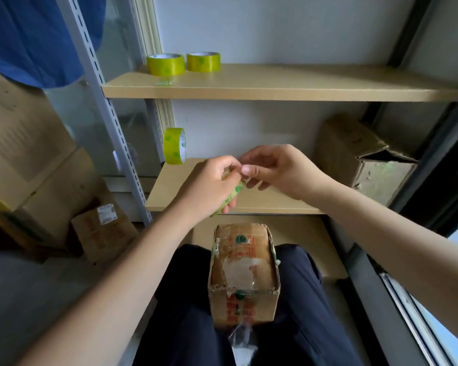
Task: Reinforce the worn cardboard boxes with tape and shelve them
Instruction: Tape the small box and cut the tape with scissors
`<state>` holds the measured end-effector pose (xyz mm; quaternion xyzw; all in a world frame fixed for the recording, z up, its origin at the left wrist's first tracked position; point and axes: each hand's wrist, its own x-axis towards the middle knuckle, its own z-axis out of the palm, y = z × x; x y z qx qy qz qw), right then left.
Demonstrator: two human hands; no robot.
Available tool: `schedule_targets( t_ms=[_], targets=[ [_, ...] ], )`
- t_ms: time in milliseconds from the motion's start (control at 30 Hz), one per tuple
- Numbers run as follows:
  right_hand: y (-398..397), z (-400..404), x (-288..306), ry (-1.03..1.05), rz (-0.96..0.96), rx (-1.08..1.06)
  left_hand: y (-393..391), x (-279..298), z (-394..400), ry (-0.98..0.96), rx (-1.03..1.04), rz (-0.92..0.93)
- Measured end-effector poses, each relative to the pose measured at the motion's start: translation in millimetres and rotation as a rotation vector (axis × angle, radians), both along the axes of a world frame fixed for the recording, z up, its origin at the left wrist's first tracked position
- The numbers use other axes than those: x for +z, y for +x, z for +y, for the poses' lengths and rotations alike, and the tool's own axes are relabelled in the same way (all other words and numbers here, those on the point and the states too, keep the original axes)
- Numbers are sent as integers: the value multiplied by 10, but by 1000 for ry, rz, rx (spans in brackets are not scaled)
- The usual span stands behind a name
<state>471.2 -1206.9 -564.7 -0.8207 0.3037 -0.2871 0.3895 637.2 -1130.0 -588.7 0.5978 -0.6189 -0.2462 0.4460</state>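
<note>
A small worn cardboard box point(243, 273) with clear tape across its top lies on my lap, between my knees. Above it my left hand point(209, 183) grips a roll of yellow-green tape point(232, 195), mostly hidden by the fingers. My right hand point(273, 167) pinches at the roll's edge with thumb and forefinger, touching the left hand. A loose strip of clear tape point(239, 331) hangs off the box's near face.
Two tape rolls point(165, 64) point(203, 61) stand on the upper shelf point(275, 85); a third roll point(174, 146) stands on edge on the middle shelf point(262, 199). A crushed box point(365, 159) sits at that shelf's right. Stacked boxes point(29, 154) and a small box point(103, 233) are left.
</note>
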Motion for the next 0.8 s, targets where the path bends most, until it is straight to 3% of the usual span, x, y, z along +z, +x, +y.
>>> schedule_targets(
  t_ms=[200,300,400,500,667,800],
  targets=[
    [-75,14,-157,-161,100,-128,-24,-13,-102,199,-111,-154],
    [-215,118,-339,12,28,-229,-51,-52,-104,335,-218,-190],
    [-576,220,-587,278,-110,-359,30,-116,-7,475,-264,-366],
    [-760,442,-900,532,-55,-363,50,-158,117,585,-295,-525],
    [-744,541,-1265,630,-116,-525,-246,-118,-23,615,-307,-831],
    [-498,692,-1539,735,-62,-458,-423,-108,-176,787,-321,-1125]
  ],
)
